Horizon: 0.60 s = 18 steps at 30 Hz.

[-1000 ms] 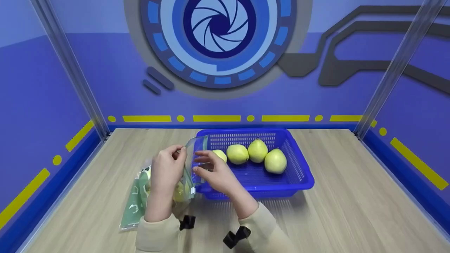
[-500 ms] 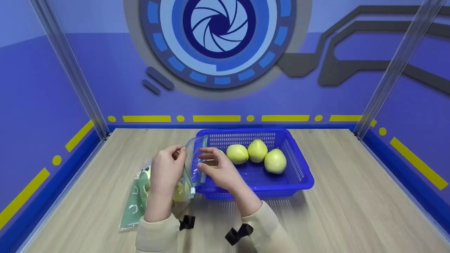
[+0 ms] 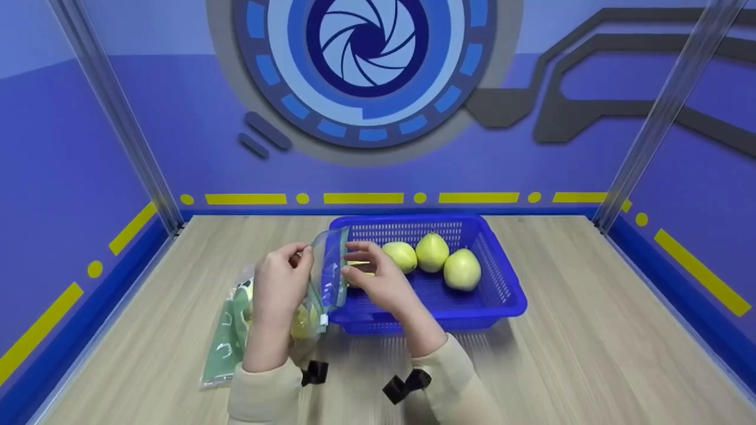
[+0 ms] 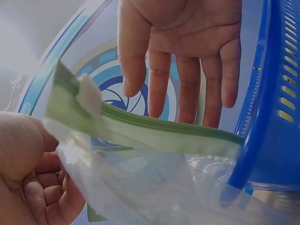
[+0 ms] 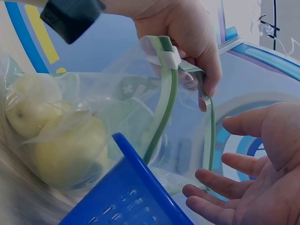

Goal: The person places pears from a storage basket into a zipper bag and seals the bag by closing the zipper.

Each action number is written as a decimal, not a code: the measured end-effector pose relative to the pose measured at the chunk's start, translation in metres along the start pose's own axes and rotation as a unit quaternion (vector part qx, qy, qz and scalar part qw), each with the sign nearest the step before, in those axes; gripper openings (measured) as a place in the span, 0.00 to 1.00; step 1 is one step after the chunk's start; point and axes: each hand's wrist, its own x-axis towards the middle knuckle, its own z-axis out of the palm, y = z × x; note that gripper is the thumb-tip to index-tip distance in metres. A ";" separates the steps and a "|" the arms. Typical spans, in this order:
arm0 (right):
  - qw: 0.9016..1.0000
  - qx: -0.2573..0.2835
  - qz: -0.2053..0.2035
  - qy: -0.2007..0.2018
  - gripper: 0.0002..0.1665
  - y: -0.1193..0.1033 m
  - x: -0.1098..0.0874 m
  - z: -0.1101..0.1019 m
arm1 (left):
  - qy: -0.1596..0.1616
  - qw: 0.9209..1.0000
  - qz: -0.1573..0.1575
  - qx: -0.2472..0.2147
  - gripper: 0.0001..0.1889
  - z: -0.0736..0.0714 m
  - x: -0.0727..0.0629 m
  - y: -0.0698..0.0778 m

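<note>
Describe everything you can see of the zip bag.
The zip bag is clear plastic, with green trim along its open mouth and a white slider at one end. Yellowish fruits sit inside. It rests left of the blue basket, mouth leaning toward it. The left hand pinches its edge; whether the right hand touches it is unclear.

Head: your right hand (image 3: 383, 280) partly hides a fruit (image 3: 403, 256) | your left hand (image 3: 280, 284) covers part of the bag (image 3: 328, 274) | right wrist: basket (image 5: 124, 197) cut off below
</note>
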 end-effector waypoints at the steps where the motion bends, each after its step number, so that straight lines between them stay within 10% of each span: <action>1: 1.000 -0.004 -0.001 0.002 0.30 0.000 0.000 -0.001 | 0.001 1.000 0.001 0.000 0.13 0.000 0.000 0.000; 18: 0.999 -0.008 -0.008 0.037 0.28 0.004 0.003 -0.022 | 0.005 1.000 0.012 0.000 0.13 -0.001 -0.001 0.000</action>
